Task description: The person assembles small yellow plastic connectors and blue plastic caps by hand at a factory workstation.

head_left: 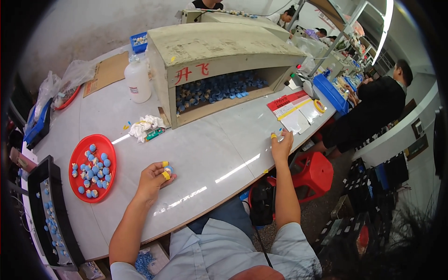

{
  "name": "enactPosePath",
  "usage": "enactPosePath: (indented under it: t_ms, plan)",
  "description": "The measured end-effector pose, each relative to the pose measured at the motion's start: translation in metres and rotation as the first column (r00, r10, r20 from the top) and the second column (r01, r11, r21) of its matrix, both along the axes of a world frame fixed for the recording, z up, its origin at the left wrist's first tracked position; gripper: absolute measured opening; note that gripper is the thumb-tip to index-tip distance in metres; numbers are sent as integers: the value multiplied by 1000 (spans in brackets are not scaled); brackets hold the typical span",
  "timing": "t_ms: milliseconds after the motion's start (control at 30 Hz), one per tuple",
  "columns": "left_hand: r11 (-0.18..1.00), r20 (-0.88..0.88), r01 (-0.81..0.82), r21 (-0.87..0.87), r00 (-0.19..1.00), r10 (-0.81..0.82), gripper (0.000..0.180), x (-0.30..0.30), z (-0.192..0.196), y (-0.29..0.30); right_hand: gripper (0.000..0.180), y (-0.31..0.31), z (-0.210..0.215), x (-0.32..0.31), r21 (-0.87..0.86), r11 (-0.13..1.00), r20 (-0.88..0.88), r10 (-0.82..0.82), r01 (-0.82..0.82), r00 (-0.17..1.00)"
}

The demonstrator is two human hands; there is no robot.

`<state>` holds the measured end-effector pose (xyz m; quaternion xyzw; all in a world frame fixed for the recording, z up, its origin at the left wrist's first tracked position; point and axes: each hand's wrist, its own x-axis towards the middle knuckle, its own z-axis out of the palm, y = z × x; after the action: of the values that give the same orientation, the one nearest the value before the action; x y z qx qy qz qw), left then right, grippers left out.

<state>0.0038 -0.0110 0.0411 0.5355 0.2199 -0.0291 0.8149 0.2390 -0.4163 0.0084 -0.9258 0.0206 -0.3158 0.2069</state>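
My left hand [156,178], with yellow bands round its fingertips, is closed on a small round blue-and-cream figure [169,170] just above the grey tabletop [205,154]. Farther right, my right hand [282,145] is pinched at the table's edge, a yellow band on one finger. A tiny blue piece [280,130] shows at its fingertips; its shape is too small to make out. To the left of my left hand lies a red round tray [112,182] holding many similar blue-and-cream figures [95,169].
A beige box-shaped machine [224,44] stands ahead, blue pieces [214,88] inside its opening. Around it are a white bottle [137,81], crumpled tissue [145,127], papers [294,119] and a tape roll [319,106]. A black tray [35,219] sits left, a red stool [317,175] right. A co-worker [382,102] sits beyond.
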Motion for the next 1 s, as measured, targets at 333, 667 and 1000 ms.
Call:
enactPosePath:
  t_ms: [333, 667, 1000]
  plan:
    - [996, -20, 79, -27, 997, -80, 39, -2, -6, 5, 26, 181, 47, -132, 496, 332, 42, 914, -803, 403]
    - [960, 29, 277, 48, 960, -278, 41, -8, -13, 14, 23, 199, 16, -166, 500, 181, 155, 943, -847, 294]
    - [939, 60, 330, 93, 940, -336, 42, -8, -12, 12, 23, 202, 15, -163, 272, 205, 204, 943, -940, 265]
